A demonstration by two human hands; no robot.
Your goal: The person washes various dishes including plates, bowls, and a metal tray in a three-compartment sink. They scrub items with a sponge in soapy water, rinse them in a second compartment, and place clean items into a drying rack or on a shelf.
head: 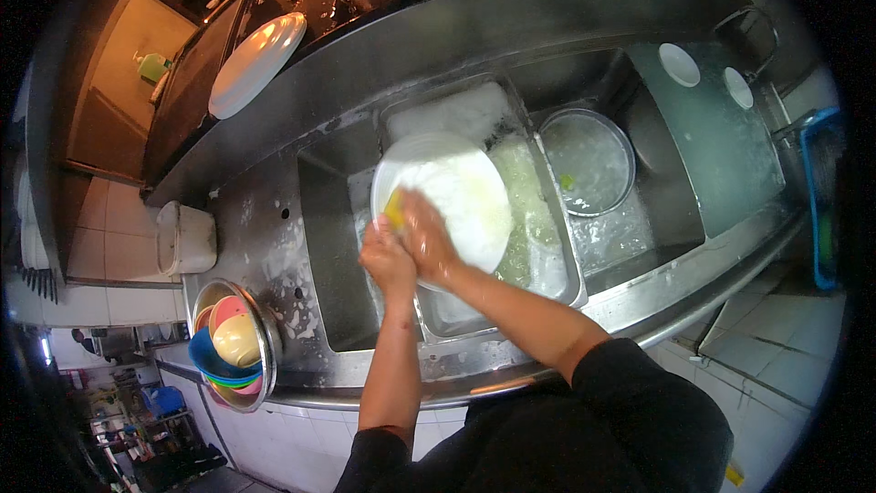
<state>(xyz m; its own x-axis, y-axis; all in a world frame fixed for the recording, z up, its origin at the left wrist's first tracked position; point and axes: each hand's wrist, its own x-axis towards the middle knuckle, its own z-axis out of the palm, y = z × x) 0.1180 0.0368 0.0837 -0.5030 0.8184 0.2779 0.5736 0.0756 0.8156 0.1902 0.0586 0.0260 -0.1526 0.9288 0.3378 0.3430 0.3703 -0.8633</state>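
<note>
My left hand (389,257) grips the near left rim of a large white plate (458,198), which carries pale suds and lies over a metal tub of foamy water (530,233). In my right hand (426,236) is a yellow sponge (394,209), pressed to the plate's left part beside my left hand. Motion blurs the right fingers. The tub stands in a stainless steel sink. Part of the plate's near edge is hidden behind my hands and wrists.
Right of the tub, a round metal pan (592,161) sits in a basin; farther right, white bowls (679,65) float in cloudy water. A steel bowl of colourful bowls (274,329) and a white bucket (186,238) stand left. White plates (256,65) rest on the back ledge.
</note>
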